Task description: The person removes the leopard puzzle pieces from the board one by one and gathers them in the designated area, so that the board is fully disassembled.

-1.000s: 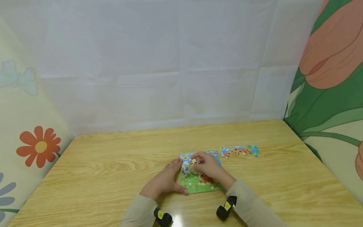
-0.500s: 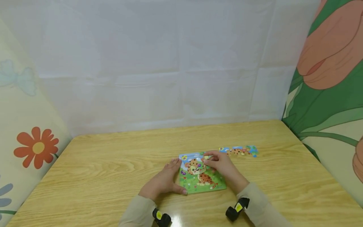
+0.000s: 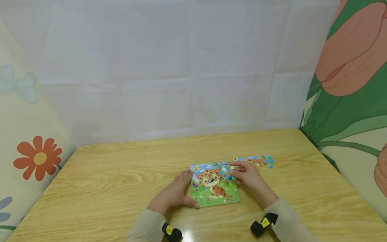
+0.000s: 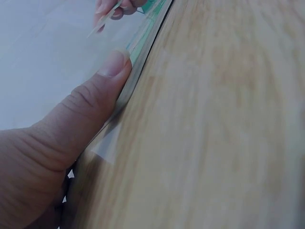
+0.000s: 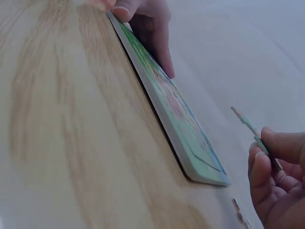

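I see the left hand (image 3: pixel 173 195) lying flat on the counter (image 3: pixel 121 174), fingers relaxed, thumb against the leopard puzzle board (image 3: pixel 215 186). The right hand (image 3: pixel 249 174) pinches 1 puzzle piece (image 5: pixel 248 125) (held just off the board's far corner).

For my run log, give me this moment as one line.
left hand: steadies puzzle board at left edge | right hand: pinches puzzle piece above board's far right corner | loose pieces: on table, right

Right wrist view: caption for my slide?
Right hand pinches a puzzle piece beside the puzzle board steadied by the left hand.
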`<control>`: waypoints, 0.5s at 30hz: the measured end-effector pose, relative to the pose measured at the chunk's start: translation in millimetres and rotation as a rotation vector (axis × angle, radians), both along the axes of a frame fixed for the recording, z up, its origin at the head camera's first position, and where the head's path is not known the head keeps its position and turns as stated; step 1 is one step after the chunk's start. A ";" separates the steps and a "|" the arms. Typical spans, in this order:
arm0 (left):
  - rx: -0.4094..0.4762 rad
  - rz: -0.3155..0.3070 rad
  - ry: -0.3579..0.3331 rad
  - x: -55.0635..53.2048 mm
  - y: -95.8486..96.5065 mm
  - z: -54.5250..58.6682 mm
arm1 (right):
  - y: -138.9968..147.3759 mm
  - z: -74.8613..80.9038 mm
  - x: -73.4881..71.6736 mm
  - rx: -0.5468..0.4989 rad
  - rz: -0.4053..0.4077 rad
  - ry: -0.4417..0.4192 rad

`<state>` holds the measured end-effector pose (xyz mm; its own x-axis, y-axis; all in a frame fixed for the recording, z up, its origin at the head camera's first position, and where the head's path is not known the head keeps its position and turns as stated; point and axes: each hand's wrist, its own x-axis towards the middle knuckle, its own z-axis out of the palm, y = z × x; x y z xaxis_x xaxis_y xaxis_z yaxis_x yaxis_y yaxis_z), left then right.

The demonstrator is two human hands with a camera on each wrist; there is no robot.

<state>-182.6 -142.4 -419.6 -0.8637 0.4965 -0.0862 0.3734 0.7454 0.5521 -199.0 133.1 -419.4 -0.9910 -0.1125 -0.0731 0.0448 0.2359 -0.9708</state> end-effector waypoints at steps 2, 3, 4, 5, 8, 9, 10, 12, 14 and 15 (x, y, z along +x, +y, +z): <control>0.002 0.000 -0.002 -0.1 0.0 -0.4 | 4.0 -0.1 0.9 -0.022 -0.013 -0.012; 0.000 0.000 -0.004 0.1 -0.3 -0.6 | 5.8 0.0 1.4 -0.029 -0.019 -0.019; -0.001 0.000 -0.004 0.1 -0.3 -0.8 | 7.7 -0.1 1.9 -0.036 -0.024 -0.022; -0.001 0.000 -0.006 0.2 -0.4 -1.0 | 9.6 -0.1 2.2 -0.040 -0.032 -0.026; -0.002 -0.003 -0.004 0.6 -0.8 -1.6 | 15.6 -0.4 2.7 -0.039 -0.044 -0.020; -0.003 -0.003 -0.003 0.7 -0.8 -1.6 | 17.6 -0.5 2.8 -0.032 -0.047 -0.014; -0.004 -0.003 -0.002 0.7 -0.9 -1.7 | 19.5 -0.7 3.0 -0.025 -0.050 -0.009; -0.003 -0.004 0.000 0.7 -0.9 -1.9 | 23.4 -1.1 2.8 -0.011 -0.055 -0.006; -0.007 -0.002 0.000 0.7 -0.8 -1.6 | 26.9 -1.7 3.0 -0.001 -0.067 -0.010; -0.005 -0.002 0.000 0.5 -0.8 -1.8 | 28.6 -1.8 3.1 0.005 -0.069 -0.010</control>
<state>-182.1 -143.2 -421.4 -0.8628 0.4978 -0.0885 0.3749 0.7474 0.5485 -196.0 161.8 -421.2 -0.9955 -0.0439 -0.0836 0.0709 0.2368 -0.9690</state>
